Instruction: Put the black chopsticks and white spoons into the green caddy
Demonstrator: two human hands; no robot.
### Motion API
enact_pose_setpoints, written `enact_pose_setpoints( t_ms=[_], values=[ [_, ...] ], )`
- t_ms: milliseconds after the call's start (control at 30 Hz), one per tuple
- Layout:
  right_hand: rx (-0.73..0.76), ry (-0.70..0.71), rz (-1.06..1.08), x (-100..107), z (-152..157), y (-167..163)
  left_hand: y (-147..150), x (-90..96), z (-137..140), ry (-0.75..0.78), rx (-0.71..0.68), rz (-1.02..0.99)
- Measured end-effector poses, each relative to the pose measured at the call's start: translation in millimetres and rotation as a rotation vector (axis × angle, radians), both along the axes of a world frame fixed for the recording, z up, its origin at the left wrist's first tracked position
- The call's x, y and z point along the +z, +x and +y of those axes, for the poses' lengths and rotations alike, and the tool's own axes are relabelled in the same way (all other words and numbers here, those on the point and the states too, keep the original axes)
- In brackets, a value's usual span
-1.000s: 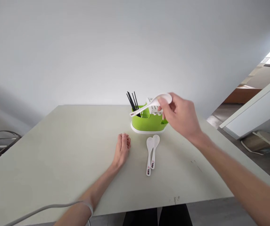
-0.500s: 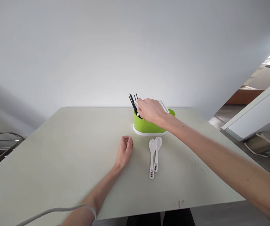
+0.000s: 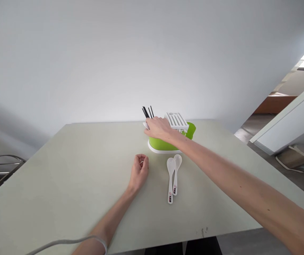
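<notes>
Spoons (image 3: pixel 171 165), white, glossy, round-bowled, probably plastic, lie in front of the oval green plastic holder (image 3: pixel 165 145). They should handle as light, stiff, slightly slippery; pinching mid-handle suits. The right hand (image 3: pixel 157 128) grasps another white spoon (image 3: pixel 145 125), its bowl partly showing, at the holder's left end. The left hand (image 3: pixel 140 168), loosely clenched, seemingly empty, rests before the holder.
</notes>
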State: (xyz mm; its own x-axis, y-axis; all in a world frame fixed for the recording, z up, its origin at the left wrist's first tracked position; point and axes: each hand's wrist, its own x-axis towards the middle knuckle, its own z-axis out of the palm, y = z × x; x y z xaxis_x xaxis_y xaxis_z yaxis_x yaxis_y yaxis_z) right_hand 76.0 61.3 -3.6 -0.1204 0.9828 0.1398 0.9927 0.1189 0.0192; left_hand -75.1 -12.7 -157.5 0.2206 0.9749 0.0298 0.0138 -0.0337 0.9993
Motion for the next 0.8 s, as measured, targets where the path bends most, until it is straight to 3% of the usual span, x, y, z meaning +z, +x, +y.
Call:
enact_pose_setpoints(
  t_ms=[200,333,467,600,800],
  values=[
    [0.035,0.057,0.033,2.8,-30.7,9.5,-1.9,-1.8,2.6,0.019,-0.009,0.033],
    [0.256,0.185,0.037,-4.4,-73.3,28.5,-2.0,-2.3,2.9,0.042,-0.023,0.056],
    [0.448,0.127,-0.046,-31.8,-106.5,66.1,-1.5,-1.2,3.0,0.067,-0.030,0.089],
    [0.448,0.068,-0.091,-67.9,-122.3,110.3,-2.1,-1.0,3.3,0.088,-0.039,0.116],
    [0.233,-0.010,0.103,-103.3,-130.9,136.2,-2.3,-0.3,3.5,0.112,-0.062,0.136]
  ],
)
